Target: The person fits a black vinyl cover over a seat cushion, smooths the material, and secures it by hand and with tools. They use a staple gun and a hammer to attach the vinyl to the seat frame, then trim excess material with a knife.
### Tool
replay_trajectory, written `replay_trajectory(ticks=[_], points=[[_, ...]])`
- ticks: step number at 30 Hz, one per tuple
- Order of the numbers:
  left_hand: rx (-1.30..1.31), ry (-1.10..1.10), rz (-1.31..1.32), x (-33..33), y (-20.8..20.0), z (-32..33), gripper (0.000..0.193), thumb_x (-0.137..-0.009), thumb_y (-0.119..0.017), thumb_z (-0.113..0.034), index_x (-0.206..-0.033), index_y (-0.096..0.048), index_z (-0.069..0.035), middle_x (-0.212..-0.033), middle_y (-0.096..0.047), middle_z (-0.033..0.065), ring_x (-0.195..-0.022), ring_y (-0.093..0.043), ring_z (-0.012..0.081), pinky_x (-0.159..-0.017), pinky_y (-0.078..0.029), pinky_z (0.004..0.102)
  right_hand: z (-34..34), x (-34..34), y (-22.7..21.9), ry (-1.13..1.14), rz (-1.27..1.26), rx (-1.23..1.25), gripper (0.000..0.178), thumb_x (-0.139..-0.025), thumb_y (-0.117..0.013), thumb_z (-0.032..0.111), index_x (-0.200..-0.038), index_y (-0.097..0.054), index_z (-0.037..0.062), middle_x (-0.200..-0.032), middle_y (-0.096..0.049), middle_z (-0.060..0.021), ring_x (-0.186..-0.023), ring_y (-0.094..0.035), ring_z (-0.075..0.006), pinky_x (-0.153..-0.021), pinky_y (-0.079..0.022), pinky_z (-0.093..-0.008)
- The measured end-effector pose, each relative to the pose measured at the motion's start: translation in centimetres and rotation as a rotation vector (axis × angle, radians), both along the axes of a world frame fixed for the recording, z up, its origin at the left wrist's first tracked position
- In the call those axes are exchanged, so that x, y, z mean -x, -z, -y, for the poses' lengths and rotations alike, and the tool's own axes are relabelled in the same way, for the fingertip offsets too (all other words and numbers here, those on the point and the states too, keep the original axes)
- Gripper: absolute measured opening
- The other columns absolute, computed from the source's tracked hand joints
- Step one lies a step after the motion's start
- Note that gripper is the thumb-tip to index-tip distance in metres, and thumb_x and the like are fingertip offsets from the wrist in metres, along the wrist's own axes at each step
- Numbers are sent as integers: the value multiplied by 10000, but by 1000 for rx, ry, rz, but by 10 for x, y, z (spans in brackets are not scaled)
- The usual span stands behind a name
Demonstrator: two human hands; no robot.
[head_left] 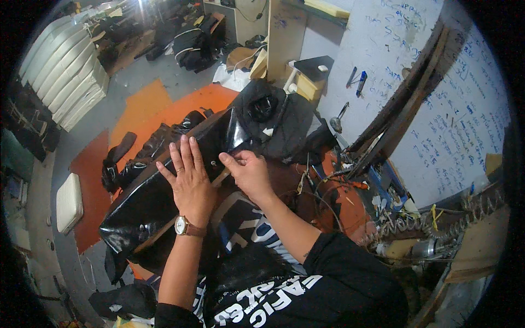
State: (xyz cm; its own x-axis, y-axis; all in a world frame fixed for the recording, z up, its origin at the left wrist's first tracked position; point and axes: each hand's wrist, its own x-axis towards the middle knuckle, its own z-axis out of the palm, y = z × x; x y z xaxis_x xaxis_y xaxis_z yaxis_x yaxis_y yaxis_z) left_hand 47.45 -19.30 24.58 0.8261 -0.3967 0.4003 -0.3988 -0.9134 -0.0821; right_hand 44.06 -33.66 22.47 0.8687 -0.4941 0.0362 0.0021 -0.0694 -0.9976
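Observation:
A long padded piece covered in glossy black leather-like material [156,188] lies across my lap, slanting from lower left to upper right. My left hand [190,177], with a watch [182,224] on its wrist, rests flat on it, fingers stretched out and slightly apart. Close by on the right, my right hand [246,174] has its thumb and fingers pinched together at the black covering. Whatever is between those fingertips is too small to make out. Between the hands shows a narrow tan strip [221,177] along the piece's near edge.
Black fabric [284,117] is heaped beyond my right hand. Tools and wires [328,180] clutter the right, beside a coiled hose [404,232]. Stacked white padded panels [65,71] stand far left; a white cushion [69,203] lies on the floor. A wall with handwriting [426,109] rises at right.

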Motion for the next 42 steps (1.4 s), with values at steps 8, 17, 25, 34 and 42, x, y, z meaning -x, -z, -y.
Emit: replay_trajectory(ticks=[8,17,25,34,42], points=[[19,-16,-12,1,3,4,861,-890,-627,-150,-1655,-246,-47,-1743,-205,102,-1625,-121,348,-1245,-17,680,-2,-5,-6,52,-146,423,502,-909,-760,436,-781,-661,-40,-783,-697,-291,-792,-720,-456,-722,-569,-466],[91,-5,106,-2,12,3,934,-880,-681,-303,-1662,-229,-62,-1752,-192,88,-1634,-92,306,-1252,12,653,0,-5,-13,-105,-187,404,577,-949,-697,489,-742,-689,-50,-812,-683,-328,-816,-720,-467,-730,-552,-535],[-68,-27,86,2,18,-1,829,-906,-656,-284,-1635,-317,-79,-1710,-301,80,-1596,-228,319,-1258,-40,649,-2,1,23,-35,140,370,522,-983,-686,354,-635,-561,-15,-661,-587,-286,-619,-631,-464,-566,-454,-514],[-30,13,162,8,38,1,672,-979,-573,-230,-1619,-379,-165,-1720,-274,152,-1607,-198,365,-1269,-89,624,-7,5,34,33,80,485,475,-1003,-651,340,-663,-572,19,-659,-606,-263,-650,-637,-487,-563,-471,-532],[-70,-3,233,17,53,5,619,-1022,-536,-212,-1579,-413,-454,-1718,-272,184,-1598,-225,397,-1271,-129,614,-9,6,40,42,117,389,458,-1026,-615,306,-682,-580,5,-640,-605,-233,-577,-607,-379,-554,-449,-474]])
